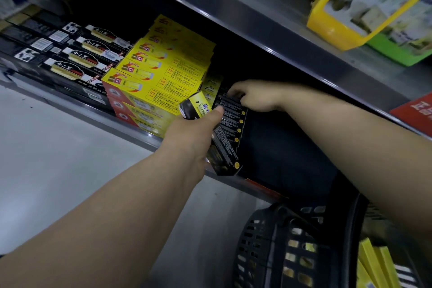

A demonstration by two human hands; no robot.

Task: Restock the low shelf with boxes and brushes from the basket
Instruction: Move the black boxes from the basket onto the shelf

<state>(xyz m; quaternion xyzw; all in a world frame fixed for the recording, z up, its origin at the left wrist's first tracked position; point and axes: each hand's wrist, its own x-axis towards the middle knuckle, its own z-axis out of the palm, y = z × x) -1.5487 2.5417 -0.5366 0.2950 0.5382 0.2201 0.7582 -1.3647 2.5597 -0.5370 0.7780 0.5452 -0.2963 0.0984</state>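
**Low shelf restock: black box at the row**

The box (196,105), black with a yellow label, is in the air at the front of the low shelf (131,121). It lies just left of the black row (230,124); contact with the row cannot be told. The left hand (196,133) grips the box from below. The thumb lies across its near edge, and the other fingers wrap under it, out of sight.

The right hand (256,97) reaches in under the upper shelf (257,21). Its fingers (235,91) curl over the far end of the black row and clamp it, apparently to steady it on edge.

Status, as judged:
- Done: the yellow boxes (163,70) are stacked left of the row. The brush packs (81,54) fill the shelf further left.
- In hand: one black box, not yet seated.
- Left: the shelf right of the row is dark and looks unfilled. The basket (275,241) at lower right holds yellow packs (374,264), so the restock is partly complete.
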